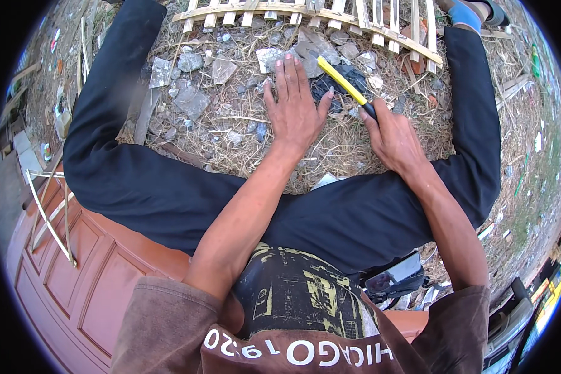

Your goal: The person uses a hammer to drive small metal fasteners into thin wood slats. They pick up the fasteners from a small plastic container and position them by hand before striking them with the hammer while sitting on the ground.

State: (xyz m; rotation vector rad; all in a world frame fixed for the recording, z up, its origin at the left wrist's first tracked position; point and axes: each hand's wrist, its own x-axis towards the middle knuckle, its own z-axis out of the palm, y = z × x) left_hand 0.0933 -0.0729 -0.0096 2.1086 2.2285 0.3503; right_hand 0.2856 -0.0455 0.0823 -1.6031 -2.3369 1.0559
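My left hand (291,109) rests palm down with its fingers stretched out, the fingertips over a pale flat stone (268,58). Nothing shows in its grasp. My right hand (393,132) is wrapped round the black end of a yellow-and-black-handled tool (343,81). The tool slants up and left, and its far end is near grey stone pieces (316,47); I cannot make out its working end well. Beneath the tool lies a crumpled black plastic scrap (340,84), just right of my left thumb.
A frame of pale wooden slats (305,10) lies across the far side. My black-trousered legs (149,181) enclose the stony, straw-covered ground. A brown panelled door (115,274) is at lower left, with thin crossed sticks (48,215) on it. A phone (393,274) lies beside my right hip.
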